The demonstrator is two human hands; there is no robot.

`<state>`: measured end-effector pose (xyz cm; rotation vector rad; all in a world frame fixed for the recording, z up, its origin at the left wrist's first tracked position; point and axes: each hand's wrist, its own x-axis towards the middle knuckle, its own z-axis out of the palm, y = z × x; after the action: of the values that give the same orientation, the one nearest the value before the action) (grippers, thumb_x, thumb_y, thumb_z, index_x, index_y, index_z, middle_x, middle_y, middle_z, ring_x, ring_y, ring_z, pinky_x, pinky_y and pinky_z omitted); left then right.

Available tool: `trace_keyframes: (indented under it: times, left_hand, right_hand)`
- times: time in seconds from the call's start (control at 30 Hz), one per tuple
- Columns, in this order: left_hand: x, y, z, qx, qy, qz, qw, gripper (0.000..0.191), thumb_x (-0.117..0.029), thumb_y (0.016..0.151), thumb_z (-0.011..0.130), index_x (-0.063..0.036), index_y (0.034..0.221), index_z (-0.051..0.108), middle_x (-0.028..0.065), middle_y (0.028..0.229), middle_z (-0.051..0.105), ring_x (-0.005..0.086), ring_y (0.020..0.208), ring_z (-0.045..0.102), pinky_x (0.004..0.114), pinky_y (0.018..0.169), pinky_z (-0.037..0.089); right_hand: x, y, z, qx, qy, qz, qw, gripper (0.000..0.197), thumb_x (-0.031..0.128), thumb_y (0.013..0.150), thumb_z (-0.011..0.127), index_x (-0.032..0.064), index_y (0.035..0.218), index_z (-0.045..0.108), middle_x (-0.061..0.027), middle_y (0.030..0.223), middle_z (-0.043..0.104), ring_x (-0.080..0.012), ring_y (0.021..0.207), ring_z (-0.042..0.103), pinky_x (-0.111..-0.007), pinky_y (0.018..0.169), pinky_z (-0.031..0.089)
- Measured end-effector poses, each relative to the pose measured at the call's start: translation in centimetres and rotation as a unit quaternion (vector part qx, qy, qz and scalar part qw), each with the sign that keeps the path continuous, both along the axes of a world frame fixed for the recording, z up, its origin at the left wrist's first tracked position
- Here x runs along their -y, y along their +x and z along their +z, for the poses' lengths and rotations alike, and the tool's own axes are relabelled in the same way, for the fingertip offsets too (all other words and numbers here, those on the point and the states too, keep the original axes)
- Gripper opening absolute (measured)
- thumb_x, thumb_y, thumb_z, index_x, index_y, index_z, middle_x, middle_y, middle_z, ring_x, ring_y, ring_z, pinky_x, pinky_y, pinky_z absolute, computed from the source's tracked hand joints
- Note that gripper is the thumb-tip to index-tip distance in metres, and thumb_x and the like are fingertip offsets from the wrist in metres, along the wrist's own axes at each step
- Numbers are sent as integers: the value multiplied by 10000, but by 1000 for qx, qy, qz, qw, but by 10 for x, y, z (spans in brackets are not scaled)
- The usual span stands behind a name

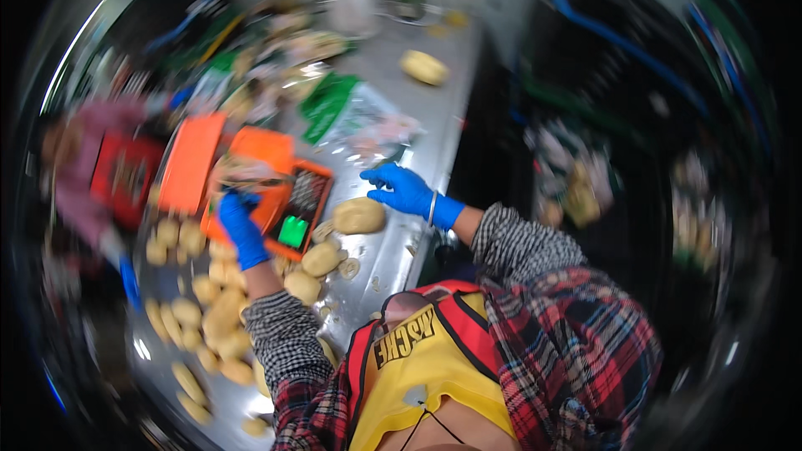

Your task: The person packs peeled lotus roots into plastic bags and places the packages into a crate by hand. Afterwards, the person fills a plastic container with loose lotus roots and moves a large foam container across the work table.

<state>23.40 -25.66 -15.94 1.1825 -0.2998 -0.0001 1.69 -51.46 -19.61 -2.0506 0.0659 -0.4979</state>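
Observation:
My left hand (243, 225), in a blue glove, is at the near side of an orange plastic scale (260, 150), its fingers against a pale, blurred item (247, 170); whether they grip it cannot be told. Blue-gloved too, my right hand (401, 189) is raised above the steel table (391, 263), fingers spread and holding nothing. Just below it lies a large peeled potato (359, 215). Beside the scale is a dark panel with a lit green patch (292, 231). Thin potato slices (349, 268) lie near more peeled potatoes (320, 259).
Many peeled potatoes (225, 319) cover the table's near left. Green and clear plastic bags (332, 106) lie beyond the scale, with a single potato (424, 67) farther back. An orange tray (191, 163) stands left. Across the table is a co-worker in pink (78, 181).

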Motion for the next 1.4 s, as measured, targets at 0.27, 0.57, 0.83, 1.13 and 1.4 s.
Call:
trace_keyframes:
  times: [0.27,0.57,0.83,1.13,1.4]
  left_hand:
    - [161,-102,136,63,-14,-197,978,247,-233,890,502,2,898,580,85,699,634,179,597,602,271,614,485]
    - [321,-272,133,-21,52,-476,878,259,-162,896,490,43,1017,591,106,813,629,156,713,618,258,637,521]
    - [380,-267,73,-81,214,-480,847,381,-333,938,476,8,852,621,95,759,638,165,672,608,274,652,491]
    - [282,-236,-16,-146,107,-306,935,321,-362,890,566,-42,888,597,70,767,639,141,684,611,261,633,491]
    - [137,-234,-54,-170,105,47,979,270,-308,860,566,-60,775,630,39,687,631,108,592,594,250,546,482]
  right_hand:
    - [94,-107,85,55,122,-153,979,925,240,679,809,134,1427,274,-109,1164,532,-177,1014,507,-305,835,449]
    - [212,-195,117,202,-21,-119,972,374,56,767,697,47,1127,597,-96,1060,618,-208,1003,584,-328,886,466]
    - [321,-270,15,58,295,-328,896,211,114,836,637,-29,992,629,-63,891,635,-125,774,584,-277,692,487]
    - [383,-302,-156,-185,378,-268,867,399,280,868,584,-32,1115,555,-117,1022,589,-220,860,596,-343,739,506]
    - [518,-201,-114,-72,-240,-348,903,396,167,854,585,-46,1182,521,-183,1168,554,-260,1021,557,-357,898,443]
